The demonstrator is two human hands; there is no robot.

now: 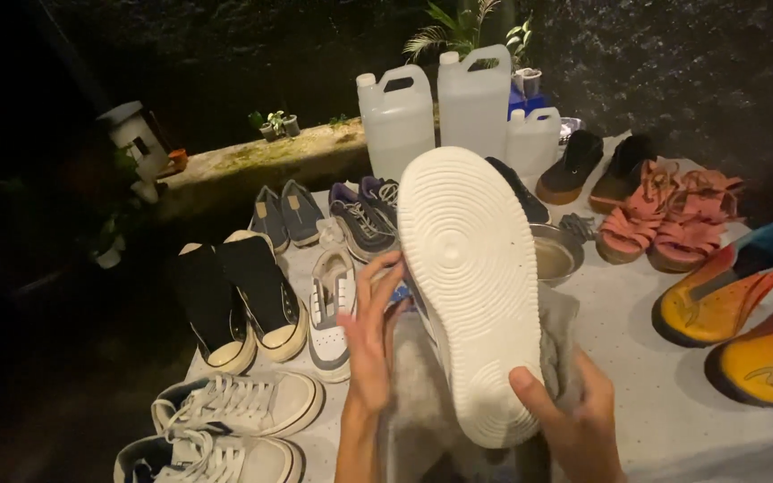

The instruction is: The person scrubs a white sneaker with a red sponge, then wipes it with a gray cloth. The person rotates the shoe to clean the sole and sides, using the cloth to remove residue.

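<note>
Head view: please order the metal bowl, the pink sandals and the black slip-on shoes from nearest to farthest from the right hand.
From the right hand, which holds the white sole:
1. Metal bowl, just right of the sole, mid-table.
2. Pink sandals, farther right and back.
3. Black slip-on shoes, at the back, beside the white jugs.

Right hand [574,416] grips the heel of an upturned white-soled sneaker [471,286] through a grey cloth [422,394]; left hand [370,340] steadies its side above the shoe-covered tabletop [655,394].

The raised shoe [471,286] hides its upper; the orange shoe [767,358] seems cropped.
</note>
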